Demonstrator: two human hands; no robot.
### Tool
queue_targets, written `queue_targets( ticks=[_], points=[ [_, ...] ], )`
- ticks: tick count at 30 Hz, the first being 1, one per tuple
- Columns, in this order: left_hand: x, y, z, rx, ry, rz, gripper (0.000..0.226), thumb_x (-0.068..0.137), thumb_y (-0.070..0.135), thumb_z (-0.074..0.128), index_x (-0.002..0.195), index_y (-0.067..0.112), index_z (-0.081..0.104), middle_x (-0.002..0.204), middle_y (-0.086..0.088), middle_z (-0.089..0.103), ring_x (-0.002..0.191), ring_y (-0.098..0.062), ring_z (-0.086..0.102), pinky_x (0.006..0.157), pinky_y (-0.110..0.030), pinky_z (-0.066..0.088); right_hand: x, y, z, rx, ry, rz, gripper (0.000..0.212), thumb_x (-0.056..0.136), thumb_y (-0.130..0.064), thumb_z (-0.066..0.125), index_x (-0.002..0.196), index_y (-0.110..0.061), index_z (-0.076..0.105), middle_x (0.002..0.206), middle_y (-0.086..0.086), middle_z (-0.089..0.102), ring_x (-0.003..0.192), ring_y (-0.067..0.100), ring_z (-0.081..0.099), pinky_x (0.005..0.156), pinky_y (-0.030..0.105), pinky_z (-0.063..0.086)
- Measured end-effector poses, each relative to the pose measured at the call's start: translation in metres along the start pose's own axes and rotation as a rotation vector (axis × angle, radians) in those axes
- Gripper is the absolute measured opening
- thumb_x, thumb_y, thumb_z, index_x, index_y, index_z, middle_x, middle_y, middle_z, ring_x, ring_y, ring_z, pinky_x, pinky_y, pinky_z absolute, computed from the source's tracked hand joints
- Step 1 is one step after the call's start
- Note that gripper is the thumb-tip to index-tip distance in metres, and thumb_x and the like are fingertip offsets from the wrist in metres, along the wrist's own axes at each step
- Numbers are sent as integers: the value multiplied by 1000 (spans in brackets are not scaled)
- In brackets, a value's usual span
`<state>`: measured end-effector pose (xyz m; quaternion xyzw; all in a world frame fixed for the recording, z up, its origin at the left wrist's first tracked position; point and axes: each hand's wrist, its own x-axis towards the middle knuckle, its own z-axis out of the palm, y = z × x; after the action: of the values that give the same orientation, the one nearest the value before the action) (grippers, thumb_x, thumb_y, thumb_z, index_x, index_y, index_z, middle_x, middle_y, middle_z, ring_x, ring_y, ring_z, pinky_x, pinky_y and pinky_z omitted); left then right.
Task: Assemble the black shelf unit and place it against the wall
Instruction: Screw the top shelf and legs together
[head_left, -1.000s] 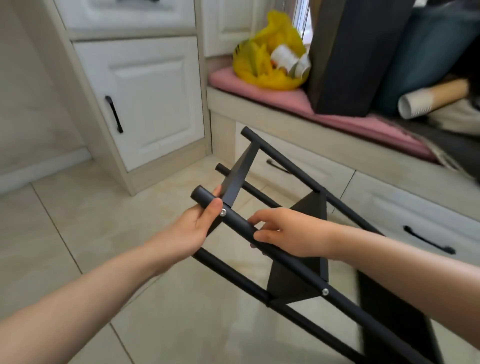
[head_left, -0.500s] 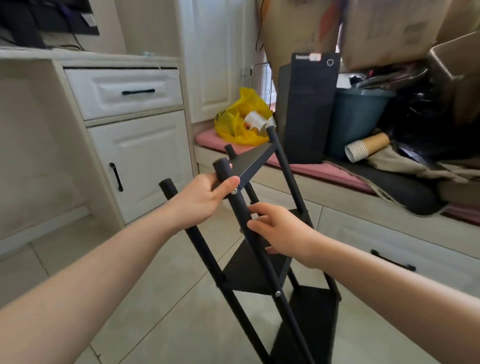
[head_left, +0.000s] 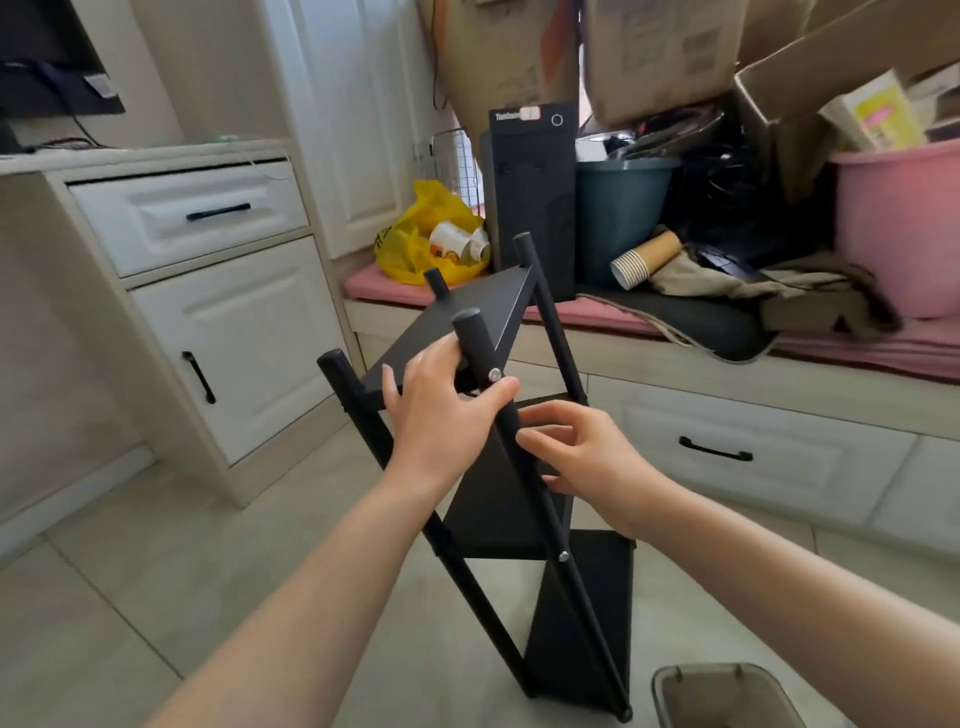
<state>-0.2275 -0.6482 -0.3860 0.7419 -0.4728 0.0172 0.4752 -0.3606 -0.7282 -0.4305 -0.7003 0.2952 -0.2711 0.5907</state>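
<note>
Black shelf unit (head_left: 576, 618) stood mid-frame on the tiled floor (head_left: 208, 571), feet down at 5 o'clock, top tipped toward 11 o'clock, so leaning, not upright. Three shelves looked fitted between four posts; silver screw (head_left: 494, 373) showed on the near post (head_left: 540, 512). Left hand (head_left: 441, 410) lay over the front edge of the top shelf, thumb hooked on the near post just under that screw: grip holding the frame. Right hand (head_left: 587, 452) sat just below at 3 o'clock of the post, fingers curled onto it, thumb underneath: grip narrow, on the post. Judgement: thin tube and sheet panels, probably light, stiff once screwed, tall and narrow so tippy; painted tube looked smooth, may slide in the palm. Best hold likely on posts right at a shelf joint, one hand high, one lower, not on shelf edges. White cabinet (head_left: 234, 338) at 9 o'clock, cluttered window seat (head_left: 597, 312) at 1 o'clock, small bin (head_left: 727, 696) at 5 o'clock close by the feet, could snag. Target wall: couldn't tell.
</note>
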Motion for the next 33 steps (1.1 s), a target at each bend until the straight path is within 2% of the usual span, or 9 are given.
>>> queue_targets(
  ticks=[7,11,14,18,23,26,28,30,33],
  points=[
    [-17,6,-6,-54,37,43,18,87,34,77,97,27,63,101,14,67,107,-11,62,125,-45,-4,-14,10,2,-17,25,-43,14,93,-25,68,106,-30,68,97,-9,76,92,8,72,84,37,61],
    [-18,5,-20,-65,-9,79,25,84,30,81,84,37,57,95,14,66,98,-7,62,120,-56,22,-12,12,-3,40,-64,-30,23,93,-23,69,114,-30,65,103,-5,76,96,10,72,79,35,62],
    [-17,0,-35,-91,-42,92,28,82,28,82,84,41,58,98,14,65,98,0,60,117,-55,29,2,15,-19,47,67,14,21,95,-23,66,115,-25,62,104,0,75,95,11,72,74,31,62],
    [-22,-7,-54,-116,-105,116,35,82,24,82,93,45,56,107,13,66,103,9,57,119,-53,28,20,29,-42,-94,292,76,30,97,-26,61,126,-22,54,109,-1,66,99,13,66,72,24,57],
    [-34,-20,-80,-111,-196,153,47,80,22,82,118,41,59,111,26,61,109,13,57,122,-51,26,37,44,-56,-197,420,98,44,97,-31,61,136,-14,49,125,4,60,110,19,58,95,40,53],
    [-41,-28,-94,-95,-241,176,47,80,25,81,121,37,62,118,35,58,112,18,54,125,-50,15,43,48,-52,-211,435,102,51,97,-34,60,141,-13,45,130,3,56,108,16,54,87,33,47],
    [-45,-32,-102,-96,-256,173,47,77,36,75,121,41,60,131,38,54,122,15,51,127,-47,7,45,48,-47,-248,424,91,55,97,-35,60,144,-15,41,128,-3,53,108,14,51,87,31,42],
    [-49,-36,-108,-88,-259,157,53,76,39,71,126,48,53,141,27,54,137,6,43,127,-49,5,46,48,-42,-273,423,78,53,99,-32,58,146,-16,38,126,-5,51,111,17,52,90,33,43],
    [-54,-44,-115,-73,-233,153,64,84,22,76,132,51,45,139,36,50,147,-1,30,126,-52,12,44,47,-39,-269,433,88,44,103,-23,51,145,-18,37,130,3,55,118,25,55,96,40,45]
  ],
)
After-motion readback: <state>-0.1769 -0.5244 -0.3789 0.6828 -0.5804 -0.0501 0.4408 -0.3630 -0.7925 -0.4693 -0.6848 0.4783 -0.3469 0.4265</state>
